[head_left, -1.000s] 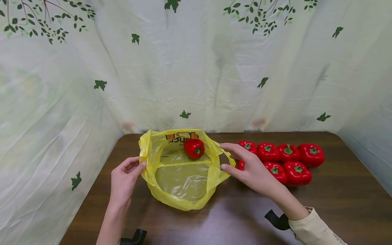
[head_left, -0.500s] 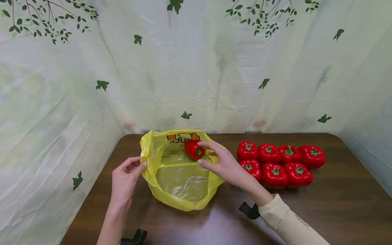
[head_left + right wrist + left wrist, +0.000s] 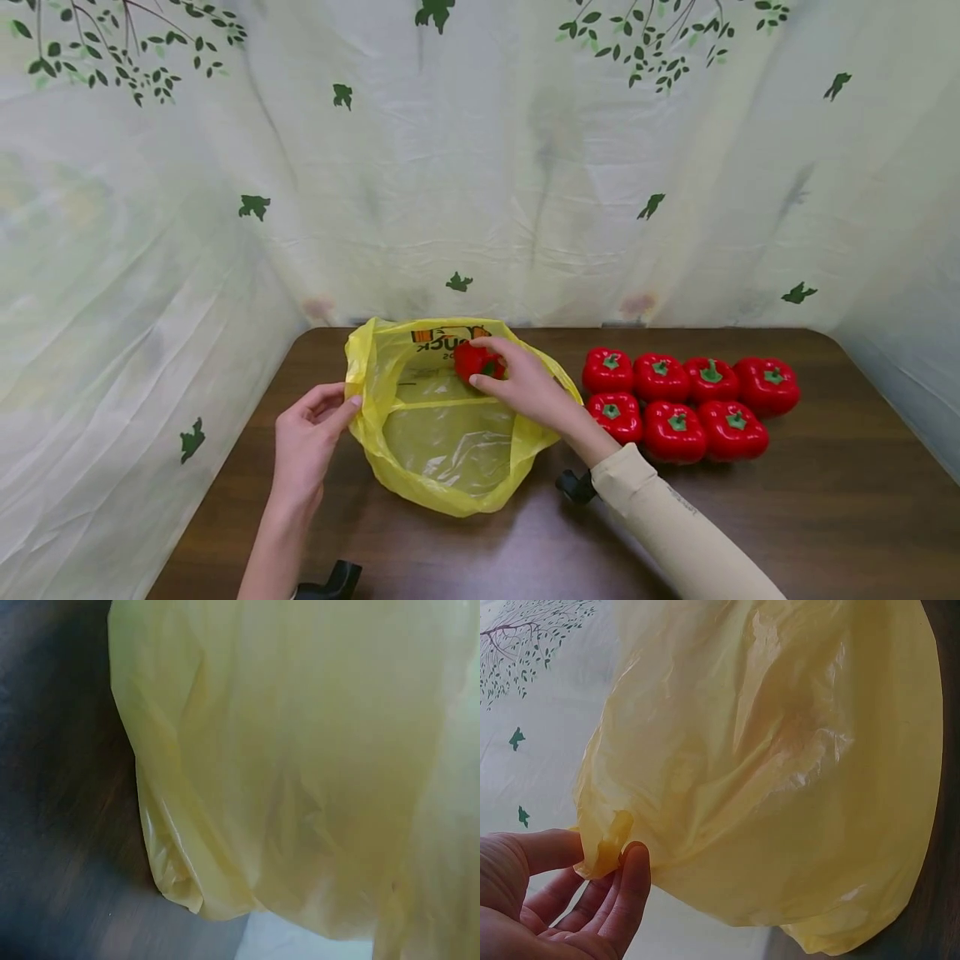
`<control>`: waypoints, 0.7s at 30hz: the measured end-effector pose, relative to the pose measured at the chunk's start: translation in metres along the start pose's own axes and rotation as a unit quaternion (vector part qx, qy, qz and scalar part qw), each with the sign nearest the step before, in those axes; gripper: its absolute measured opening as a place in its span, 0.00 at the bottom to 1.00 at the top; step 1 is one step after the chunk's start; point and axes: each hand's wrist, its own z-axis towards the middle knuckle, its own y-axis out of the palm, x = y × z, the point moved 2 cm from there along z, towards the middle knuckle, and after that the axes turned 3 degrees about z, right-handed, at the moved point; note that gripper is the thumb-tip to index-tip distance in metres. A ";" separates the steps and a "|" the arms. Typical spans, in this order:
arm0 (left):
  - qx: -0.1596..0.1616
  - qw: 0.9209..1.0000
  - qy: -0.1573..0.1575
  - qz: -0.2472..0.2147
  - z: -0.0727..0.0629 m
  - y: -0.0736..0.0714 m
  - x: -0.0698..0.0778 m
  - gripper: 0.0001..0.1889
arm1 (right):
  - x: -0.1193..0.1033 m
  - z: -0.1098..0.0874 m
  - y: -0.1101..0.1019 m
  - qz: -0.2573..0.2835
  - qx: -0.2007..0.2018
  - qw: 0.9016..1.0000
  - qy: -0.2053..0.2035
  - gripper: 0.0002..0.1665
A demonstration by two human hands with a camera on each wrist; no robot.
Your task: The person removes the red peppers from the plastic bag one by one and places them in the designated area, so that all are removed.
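Note:
A yellow plastic bag [image 3: 442, 492] stands with its mouth spread wide on the table. My left hand [image 3: 311, 429] pinches the bag's left rim between thumb and fingers; the left wrist view shows the pinched yellow fold [image 3: 609, 844] up close. Inside the bag, against the far wall, lies a red bell pepper [image 3: 467, 362] with a green stem. My right hand [image 3: 528, 387] reaches over the right rim into the bag, its thumb and fingers around that pepper. In the right wrist view the bag's side [image 3: 300, 787] fills most of the picture and hides the hand.
To the right of the bag, several red bell peppers [image 3: 677, 429] stand in two rows on the dark wooden table [image 3: 825, 517]. A pale curtain [image 3: 487, 167] with leaf prints hangs behind the table and at both sides.
My right hand has moved left from the bag's right rim into the bag and onto the bell pepper there. The left hand keeps its hold on the rim.

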 end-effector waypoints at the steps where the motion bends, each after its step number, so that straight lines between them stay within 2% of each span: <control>1: -0.001 1.000 0.000 0.001 0.000 0.000 0.000 0.18 | 0.001 0.002 0.000 -0.004 0.001 1.000 0.000 0.32; 9: -0.002 1.000 -0.007 0.009 0.000 0.001 -0.001 0.18 | 0.008 0.012 0.004 -0.014 -0.013 1.000 0.021 0.30; 16: 0.002 1.000 -0.001 0.000 0.000 0.001 0.000 0.17 | 0.013 0.011 0.005 -0.044 -0.020 0.999 0.023 0.30; 21: 0.006 1.000 -0.001 0.001 0.000 0.002 -0.001 0.17 | 0.017 0.009 0.005 -0.018 -0.026 0.999 0.025 0.30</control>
